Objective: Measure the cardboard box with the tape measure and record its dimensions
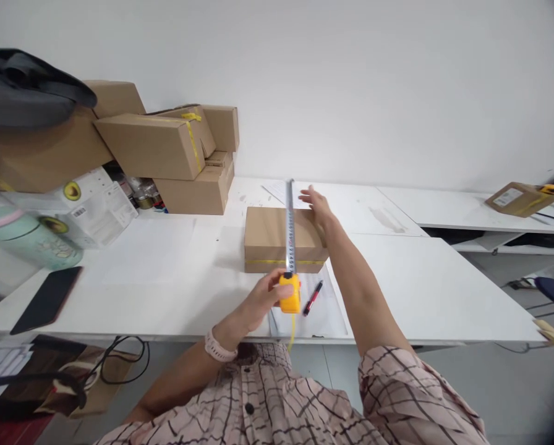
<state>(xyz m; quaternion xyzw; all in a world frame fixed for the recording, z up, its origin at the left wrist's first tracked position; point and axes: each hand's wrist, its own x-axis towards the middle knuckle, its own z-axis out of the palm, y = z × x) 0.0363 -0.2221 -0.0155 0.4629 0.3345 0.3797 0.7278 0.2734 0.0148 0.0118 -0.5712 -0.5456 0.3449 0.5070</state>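
My left hand (264, 298) grips a yellow tape measure (290, 294) in front of the near side of a cardboard box (263, 225). The pulled-out metal blade (290, 228) runs away from me over the top of the box, and its end reaches past the far edge. Fingers spread, my right hand (318, 204) is at the far right corner of the box, close to the blade's end but apart from it. A yellow strip circles the box's side. Papers (326, 315) lie partly under the box, with a red and black pen (313, 298) on them.
Stacked cardboard boxes (156, 145) stand at the back left under a dark bag (26, 93). A mint bottle (31, 241) and a black phone (47, 300) are at the left. Another small box (513, 199) sits on the far right table.
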